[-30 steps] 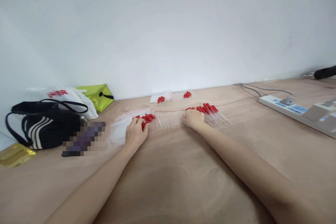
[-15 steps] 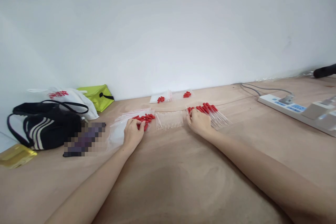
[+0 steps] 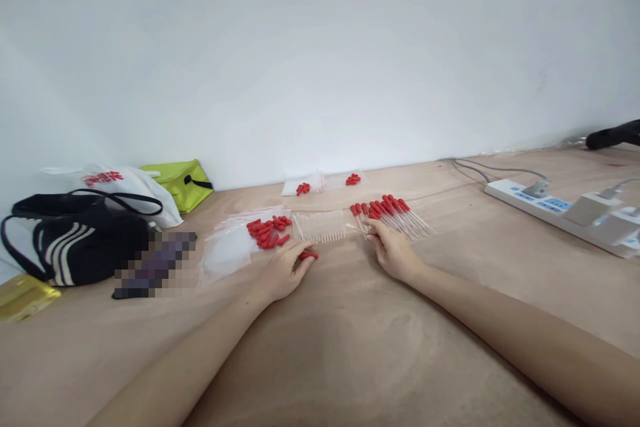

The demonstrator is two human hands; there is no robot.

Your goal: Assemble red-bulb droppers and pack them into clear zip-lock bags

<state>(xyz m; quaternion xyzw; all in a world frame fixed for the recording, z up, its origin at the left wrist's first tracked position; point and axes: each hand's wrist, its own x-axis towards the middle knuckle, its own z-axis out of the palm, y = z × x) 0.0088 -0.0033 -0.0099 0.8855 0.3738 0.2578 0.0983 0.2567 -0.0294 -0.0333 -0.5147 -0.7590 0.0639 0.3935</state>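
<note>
Between the fingers of my left hand [image 3: 287, 271] is a small red rubber dropper bulb [image 3: 309, 255]. My right hand [image 3: 394, 252] pinches a thin clear dropper tube [image 3: 355, 229], its end pointing left towards the other hand. A row of bare dropper tubes [image 3: 320, 227] lies on the table between and beyond the hands. Loose red bulbs [image 3: 265, 231] are heaped on clear zip bags just past my left hand. Behind my right hand, droppers with red bulbs on their tubes [image 3: 393, 207] lie side by side, fanned to the right.
Two small bags with red bulbs [image 3: 303, 188] [image 3: 353, 179] lie near the wall. On the left are a black striped bag [image 3: 100, 250], a white plastic bag [image 3: 150, 197], a green bag [image 3: 187, 180] and a pixelated flat object [image 3: 155, 263]. A power strip [image 3: 540, 207] stands right.
My left hand has moved right and nearer from the bulb heap, now with one bulb. My right hand has drawn back from the droppers with a tube. The view has shifted slightly.
</note>
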